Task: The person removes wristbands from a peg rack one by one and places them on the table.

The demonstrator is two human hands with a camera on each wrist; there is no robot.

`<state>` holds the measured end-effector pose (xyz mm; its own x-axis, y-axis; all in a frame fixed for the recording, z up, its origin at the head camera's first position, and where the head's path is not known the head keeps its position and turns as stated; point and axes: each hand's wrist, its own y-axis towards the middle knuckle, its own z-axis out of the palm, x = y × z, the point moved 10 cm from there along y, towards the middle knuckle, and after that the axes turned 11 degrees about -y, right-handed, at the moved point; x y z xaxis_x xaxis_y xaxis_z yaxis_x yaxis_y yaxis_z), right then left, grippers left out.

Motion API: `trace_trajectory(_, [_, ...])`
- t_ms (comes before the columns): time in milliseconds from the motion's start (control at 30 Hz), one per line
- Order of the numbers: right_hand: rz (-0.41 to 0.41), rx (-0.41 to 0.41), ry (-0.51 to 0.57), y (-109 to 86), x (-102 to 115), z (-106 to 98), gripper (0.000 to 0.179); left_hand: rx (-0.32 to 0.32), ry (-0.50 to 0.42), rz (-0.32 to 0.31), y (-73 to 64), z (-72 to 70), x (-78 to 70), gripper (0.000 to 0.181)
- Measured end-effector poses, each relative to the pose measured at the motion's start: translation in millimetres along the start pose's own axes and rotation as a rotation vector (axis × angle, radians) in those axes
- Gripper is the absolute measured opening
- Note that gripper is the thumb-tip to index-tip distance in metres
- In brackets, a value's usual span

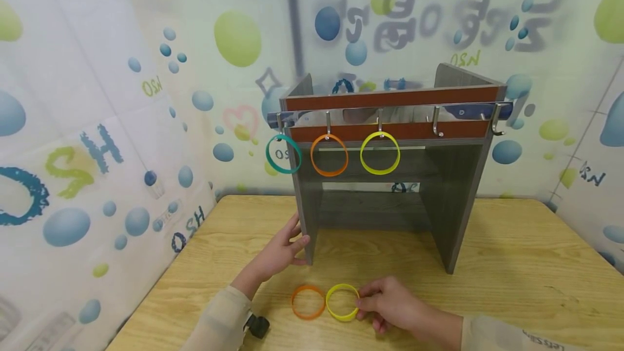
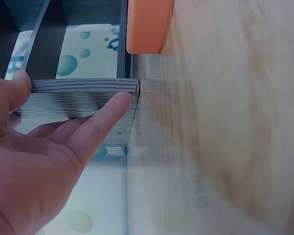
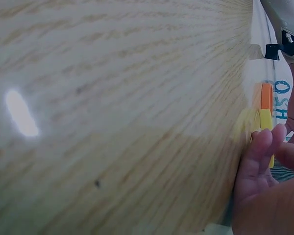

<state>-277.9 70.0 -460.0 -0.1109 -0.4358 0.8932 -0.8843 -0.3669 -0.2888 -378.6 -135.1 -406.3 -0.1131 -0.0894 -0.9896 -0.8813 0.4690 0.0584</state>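
Note:
My left hand (image 1: 275,253) holds the lower front of the grey shelf unit's left side panel (image 1: 303,205). In the left wrist view, its thumb is on one side of the panel edge and the fingers are on the other. My right hand (image 1: 395,307) pinches the right side of a yellow ring (image 1: 343,319) at the tabletop. An orange ring (image 1: 308,318) lies close beside it on the left. From hooks on the unit's front rail hang a teal ring (image 1: 285,171), an orange ring (image 1: 330,174) and a yellow ring (image 1: 380,173).
The shelf unit stands on a wood-grain table (image 1: 526,264). Two bare hooks, a right-end hook (image 1: 495,121) and another hook (image 1: 436,121) beside it, jut from the rail. A patterned curtain (image 1: 161,96) surrounds the table. A black wrist device (image 1: 257,326) sits at my left sleeve.

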Motion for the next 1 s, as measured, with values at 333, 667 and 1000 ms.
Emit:
trace_trajectory(333, [-0.012,-0.015,0.0,1.5,-0.9,-0.6,0.039,0.004,-0.007,-0.007,-0.2,0.1,-0.2,0.077])
trace_trajectory(667, [-0.043,-0.016,-0.007,-1.3,2.8,-3.2,0.037,-0.005,-0.011,-0.001,0.3,-0.1,1.3,0.078])
trace_trajectory(1000, [-0.098,-0.048,-0.031,-6.6,16.8,-17.4,0.039,-0.01,-0.006,0.006,0.5,0.0,0.6,0.078])
